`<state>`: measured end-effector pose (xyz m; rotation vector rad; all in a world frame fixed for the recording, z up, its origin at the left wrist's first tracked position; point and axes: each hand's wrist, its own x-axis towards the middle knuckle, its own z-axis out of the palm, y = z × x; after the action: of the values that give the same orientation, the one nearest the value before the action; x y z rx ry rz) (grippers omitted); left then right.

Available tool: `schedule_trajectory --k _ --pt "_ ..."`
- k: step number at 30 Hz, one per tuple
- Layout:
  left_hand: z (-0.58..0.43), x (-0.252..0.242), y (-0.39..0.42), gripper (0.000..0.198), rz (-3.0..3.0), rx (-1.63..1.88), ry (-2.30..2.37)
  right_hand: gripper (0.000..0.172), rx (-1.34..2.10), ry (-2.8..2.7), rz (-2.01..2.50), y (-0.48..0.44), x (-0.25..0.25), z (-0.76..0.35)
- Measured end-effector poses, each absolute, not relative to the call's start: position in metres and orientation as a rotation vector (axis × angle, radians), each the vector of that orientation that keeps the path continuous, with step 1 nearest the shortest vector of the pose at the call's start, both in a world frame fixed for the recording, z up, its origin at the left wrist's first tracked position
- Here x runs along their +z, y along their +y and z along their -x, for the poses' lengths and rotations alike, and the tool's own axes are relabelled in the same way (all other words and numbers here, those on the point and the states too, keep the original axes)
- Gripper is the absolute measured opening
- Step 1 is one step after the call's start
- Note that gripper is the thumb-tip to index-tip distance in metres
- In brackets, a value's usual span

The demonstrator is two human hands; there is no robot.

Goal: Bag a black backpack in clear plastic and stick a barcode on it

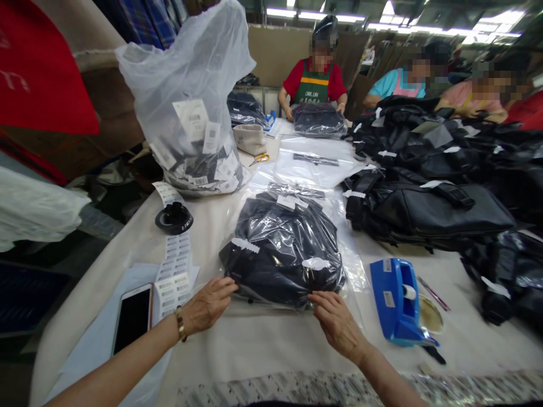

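A black backpack (271,237) lies flat inside a clear plastic bag (354,263) on the table in front of me. White paper pieces show on it through the shiny film. My left hand (210,305), with a beaded bracelet at the wrist, has its fingertips closed on the bag's near left corner. At the near right edge, my right hand (335,322) has its fingers bent over the plastic, the thumb hidden below. Both hands touch the bag's near side.
On the left are a phone (133,319), barcode labels (173,265), a black tape roll (173,219) and a sack of tags (190,130). A blue tape dispenser (392,299) and piled black backpacks (441,209) stand right. Across the table a co-worker (316,85) handles a wrapped bag.
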<state>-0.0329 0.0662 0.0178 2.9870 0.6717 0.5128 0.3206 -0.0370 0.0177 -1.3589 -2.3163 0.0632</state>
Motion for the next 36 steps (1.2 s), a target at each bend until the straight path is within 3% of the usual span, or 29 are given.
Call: schedule_trajectory --k 9,12,18,29,36 --pt "0.027 0.029 0.072 0.021 -2.899 0.359 0.657 0.017 0.368 -2.327 1.349 -0.035 0.017 -0.328" --pt "0.025 0.026 0.075 0.016 -2.914 0.401 0.644 0.017 0.395 -2.308 1.372 -0.034 0.014 -0.33" --pt "0.023 0.025 0.083 0.027 -2.838 0.431 0.683 0.015 0.439 -2.25 1.37 -0.028 0.01 -0.335" --pt "0.016 0.035 0.099 0.015 -2.765 0.085 0.728 0.019 0.439 -2.178 1.373 -0.024 0.0 -0.335" --pt "0.013 0.032 0.105 0.019 -2.763 0.132 0.69 0.021 0.465 -2.103 1.408 -0.016 -0.004 -0.337"
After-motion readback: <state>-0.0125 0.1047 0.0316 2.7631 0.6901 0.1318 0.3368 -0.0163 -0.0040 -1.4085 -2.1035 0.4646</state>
